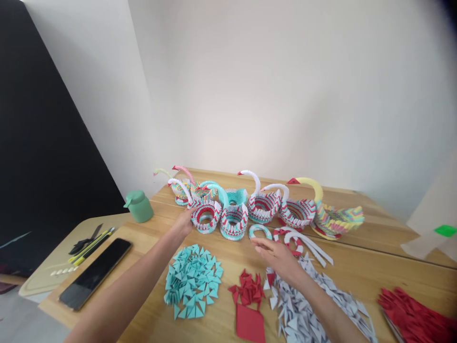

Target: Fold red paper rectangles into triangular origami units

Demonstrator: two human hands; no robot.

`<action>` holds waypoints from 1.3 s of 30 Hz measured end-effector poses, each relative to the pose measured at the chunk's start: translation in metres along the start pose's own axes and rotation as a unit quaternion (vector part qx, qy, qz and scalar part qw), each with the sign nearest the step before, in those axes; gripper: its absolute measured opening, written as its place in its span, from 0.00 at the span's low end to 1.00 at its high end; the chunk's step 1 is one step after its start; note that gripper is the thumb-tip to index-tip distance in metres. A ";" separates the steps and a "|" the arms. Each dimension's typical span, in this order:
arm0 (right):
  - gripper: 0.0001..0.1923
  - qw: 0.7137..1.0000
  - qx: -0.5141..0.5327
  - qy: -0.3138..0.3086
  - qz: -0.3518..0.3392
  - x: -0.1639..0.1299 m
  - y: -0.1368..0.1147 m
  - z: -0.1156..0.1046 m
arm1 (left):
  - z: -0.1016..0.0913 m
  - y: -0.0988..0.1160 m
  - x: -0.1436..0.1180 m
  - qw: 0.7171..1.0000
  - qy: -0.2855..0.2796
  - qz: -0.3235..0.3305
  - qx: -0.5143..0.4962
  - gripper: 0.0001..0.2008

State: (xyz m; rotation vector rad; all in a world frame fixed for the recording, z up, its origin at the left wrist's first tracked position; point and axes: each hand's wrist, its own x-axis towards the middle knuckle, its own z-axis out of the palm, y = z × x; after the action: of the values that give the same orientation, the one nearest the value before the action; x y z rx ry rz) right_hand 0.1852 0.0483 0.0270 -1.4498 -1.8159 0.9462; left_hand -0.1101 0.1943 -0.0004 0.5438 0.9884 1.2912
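Note:
Several modular paper swans stand in a row on the wooden table (pixel 374 271). My left hand (pixel 183 223) reaches out and touches the side of a red, white and teal swan body (pixel 206 215). Beside it sits another round swan body (pixel 233 221). My right hand (pixel 276 255) hovers with fingers spread, holding nothing, just below a small teal and white paper ring (pixel 260 231) and beside a red and white ring (pixel 291 240). Under my arms lie a pile of teal folded triangles (pixel 193 281), a small red pile (pixel 248 290) and a large grey-white pile (pixel 303 305).
A black phone (pixel 94 278) lies at the table's left edge, with pens and scissors (pixel 89 240) on a side surface. A green bottle (pixel 139 206) stands at the back left. Red paper sheets (pixel 414 309) lie at right. A yellow-necked multicoloured swan (pixel 332 216) ends the row.

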 end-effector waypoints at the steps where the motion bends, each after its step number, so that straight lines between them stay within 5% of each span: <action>1: 0.21 1.000 0.011 0.003 0.005 0.002 0.004 0.000 | 0.000 -0.002 0.001 1.000 -0.001 0.003 0.000 0.05; 12: 0.23 0.996 -0.015 0.084 0.026 0.030 0.031 0.007 | -0.004 -0.009 -0.006 0.998 -0.033 0.048 0.004 0.10; 23: 0.29 0.992 -0.017 0.113 0.049 0.047 0.032 0.019 | -0.023 -0.005 -0.028 0.986 -0.077 0.105 0.100 0.19; 30: 0.29 0.992 -0.017 0.120 0.045 0.048 0.030 0.023 | -0.043 0.005 -0.040 0.967 -0.009 0.178 0.185 0.29; 32: 0.29 0.991 -0.015 0.126 0.042 0.044 0.031 0.022 | -0.045 0.010 -0.048 0.947 0.012 0.235 0.219 0.28; 34: 0.29 0.991 -0.014 0.130 0.041 0.038 0.031 0.021 | -0.043 0.014 -0.057 0.897 -0.002 0.317 0.309 0.25; 37: 0.28 0.991 -0.013 0.130 0.037 0.030 0.028 0.018 | -0.030 0.016 -0.067 0.780 -0.103 0.397 0.473 0.26; 39: 0.27 0.991 -0.013 0.127 0.032 0.025 0.025 0.016 | -0.019 0.015 -0.068 0.751 -0.154 0.385 0.513 0.29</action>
State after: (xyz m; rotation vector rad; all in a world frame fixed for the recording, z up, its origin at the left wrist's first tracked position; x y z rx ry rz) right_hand 0.1804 0.0735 -0.0020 -1.5753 -1.6092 0.7327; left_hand -0.1321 0.1290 0.0222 2.1381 1.1816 1.1614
